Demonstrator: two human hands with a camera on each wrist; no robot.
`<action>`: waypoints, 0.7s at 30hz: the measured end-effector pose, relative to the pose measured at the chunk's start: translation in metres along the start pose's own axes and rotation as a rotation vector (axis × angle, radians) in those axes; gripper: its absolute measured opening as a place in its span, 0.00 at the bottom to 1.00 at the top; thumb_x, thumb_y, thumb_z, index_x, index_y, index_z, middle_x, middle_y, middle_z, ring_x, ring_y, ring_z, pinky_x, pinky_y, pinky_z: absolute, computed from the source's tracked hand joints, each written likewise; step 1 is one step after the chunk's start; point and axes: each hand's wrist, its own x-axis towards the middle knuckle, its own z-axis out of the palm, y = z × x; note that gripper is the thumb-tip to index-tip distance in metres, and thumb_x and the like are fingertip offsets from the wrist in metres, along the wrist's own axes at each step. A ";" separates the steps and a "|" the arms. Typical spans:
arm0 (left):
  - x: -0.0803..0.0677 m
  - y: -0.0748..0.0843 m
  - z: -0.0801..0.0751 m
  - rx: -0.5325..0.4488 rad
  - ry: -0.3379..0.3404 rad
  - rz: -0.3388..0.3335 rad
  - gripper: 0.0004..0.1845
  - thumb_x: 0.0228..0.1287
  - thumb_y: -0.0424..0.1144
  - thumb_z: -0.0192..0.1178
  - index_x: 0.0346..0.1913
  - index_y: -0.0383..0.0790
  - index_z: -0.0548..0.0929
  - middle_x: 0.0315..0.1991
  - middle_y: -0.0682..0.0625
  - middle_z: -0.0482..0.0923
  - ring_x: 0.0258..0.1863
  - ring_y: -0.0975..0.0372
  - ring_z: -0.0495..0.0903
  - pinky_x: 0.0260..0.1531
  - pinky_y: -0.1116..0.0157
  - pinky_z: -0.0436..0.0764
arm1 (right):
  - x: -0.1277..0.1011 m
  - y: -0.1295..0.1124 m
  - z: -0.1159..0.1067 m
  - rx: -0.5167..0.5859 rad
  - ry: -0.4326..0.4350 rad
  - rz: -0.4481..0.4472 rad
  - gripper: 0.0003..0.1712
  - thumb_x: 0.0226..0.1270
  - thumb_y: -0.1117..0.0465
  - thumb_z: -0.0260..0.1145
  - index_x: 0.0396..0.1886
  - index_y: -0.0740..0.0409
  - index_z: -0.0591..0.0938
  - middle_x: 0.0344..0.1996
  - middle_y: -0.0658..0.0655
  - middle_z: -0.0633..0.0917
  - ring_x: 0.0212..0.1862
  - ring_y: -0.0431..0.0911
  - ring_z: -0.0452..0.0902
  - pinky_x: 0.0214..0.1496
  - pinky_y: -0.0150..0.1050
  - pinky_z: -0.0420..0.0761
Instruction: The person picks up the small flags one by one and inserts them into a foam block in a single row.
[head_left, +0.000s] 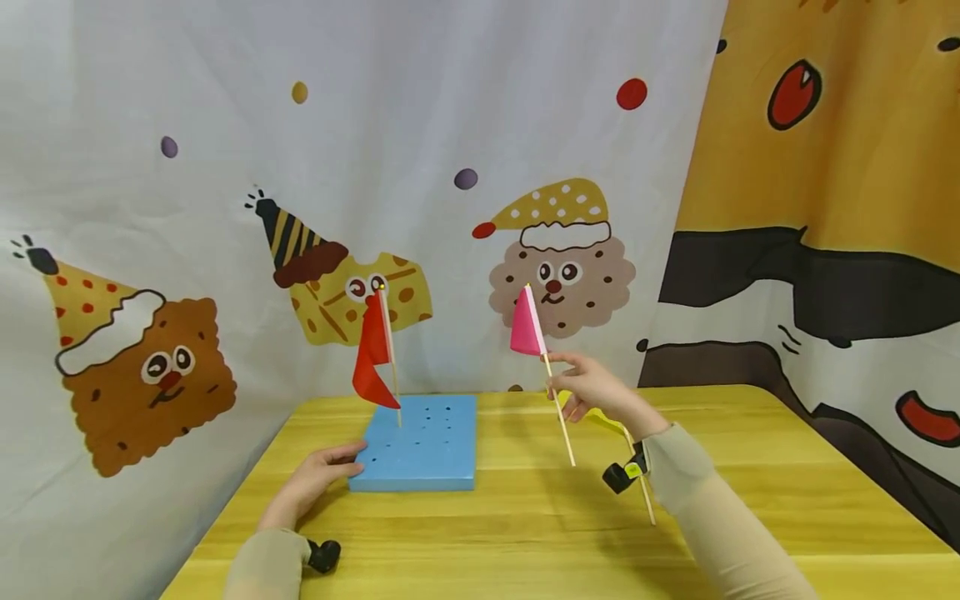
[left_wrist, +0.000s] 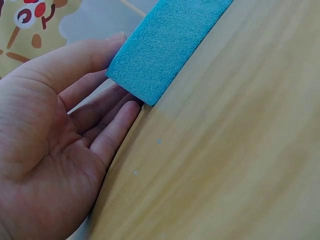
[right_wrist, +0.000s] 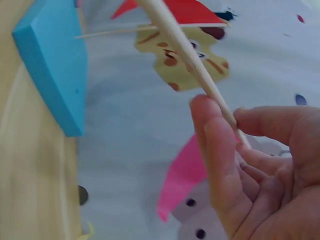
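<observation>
A blue foam block [head_left: 442, 467] with several small holes on top lies on the table. My left hand [head_left: 318, 479] rests at its left side, fingertips against the corner, as the left wrist view shows on the block's side face [left_wrist: 150, 60]. Planted in one hole, a red flag [head_left: 371, 346] stands on its thin wooden stick. My right hand [head_left: 588, 387] pinches the stick of a pink flag [head_left: 527, 323] between thumb and fingers, right of the block. Its cloth is at the top and the bare stick end [right_wrist: 177, 45] points down, slightly tilted.
On the wooden table [head_left: 525, 550], a yellow flag [head_left: 603, 419] lies partly hidden under my right forearm, its stick pointing toward me. Behind the table hangs a white curtain [head_left: 420, 83] printed with cartoon figures.
</observation>
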 end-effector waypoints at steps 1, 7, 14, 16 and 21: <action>0.001 0.000 0.000 0.002 0.001 0.004 0.30 0.64 0.42 0.65 0.67 0.35 0.73 0.67 0.38 0.67 0.66 0.43 0.65 0.65 0.43 0.61 | 0.002 0.000 0.003 -0.005 0.004 -0.009 0.32 0.70 0.63 0.59 0.72 0.60 0.62 0.31 0.62 0.84 0.17 0.47 0.80 0.21 0.42 0.83; 0.003 0.000 0.000 0.011 0.010 0.017 0.30 0.64 0.42 0.66 0.66 0.35 0.74 0.67 0.38 0.68 0.66 0.44 0.65 0.64 0.44 0.62 | 0.019 0.007 0.029 -0.031 0.015 -0.092 0.31 0.72 0.64 0.58 0.71 0.60 0.62 0.29 0.61 0.84 0.18 0.52 0.81 0.23 0.47 0.84; 0.002 -0.002 0.000 0.007 -0.007 0.019 0.29 0.65 0.42 0.64 0.67 0.34 0.73 0.67 0.37 0.67 0.66 0.42 0.64 0.65 0.42 0.60 | 0.043 0.012 0.065 -0.032 0.061 -0.142 0.30 0.72 0.65 0.58 0.72 0.57 0.62 0.32 0.64 0.83 0.21 0.60 0.82 0.22 0.47 0.84; 0.001 -0.002 0.000 0.005 -0.003 0.017 0.29 0.65 0.42 0.64 0.66 0.33 0.73 0.67 0.37 0.67 0.66 0.42 0.64 0.65 0.42 0.60 | 0.052 0.011 0.074 -0.030 0.069 -0.157 0.31 0.72 0.64 0.58 0.72 0.56 0.62 0.34 0.64 0.83 0.23 0.62 0.82 0.22 0.46 0.83; 0.000 -0.003 -0.001 0.012 0.001 0.023 0.29 0.65 0.42 0.65 0.66 0.35 0.74 0.67 0.38 0.68 0.65 0.43 0.65 0.64 0.43 0.62 | 0.069 0.003 0.093 -0.032 0.096 -0.180 0.31 0.72 0.64 0.59 0.72 0.50 0.63 0.36 0.61 0.83 0.24 0.63 0.82 0.22 0.49 0.83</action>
